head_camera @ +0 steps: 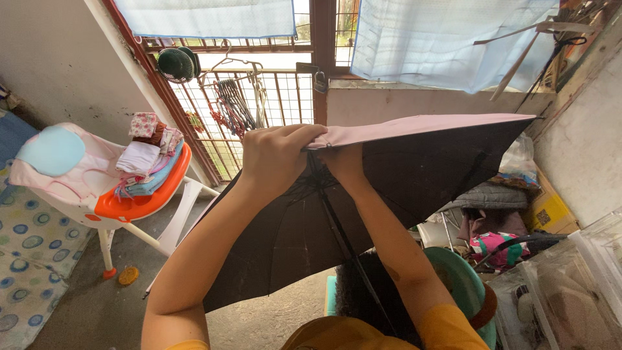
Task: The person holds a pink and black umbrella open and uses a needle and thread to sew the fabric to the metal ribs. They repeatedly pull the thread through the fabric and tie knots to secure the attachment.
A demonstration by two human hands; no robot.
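Both hands up at frame centre: left hand (275, 159) clamped on umbrella (414, 175) crown, right hand (343, 165) gripping underneath. I'd judge it light, floppy fabric; hold the stiff shaft.

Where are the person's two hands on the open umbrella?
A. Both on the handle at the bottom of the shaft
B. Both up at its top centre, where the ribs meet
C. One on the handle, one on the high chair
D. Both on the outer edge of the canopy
B: the left hand and right hand meet at the hub of the umbrella, above the shaft.
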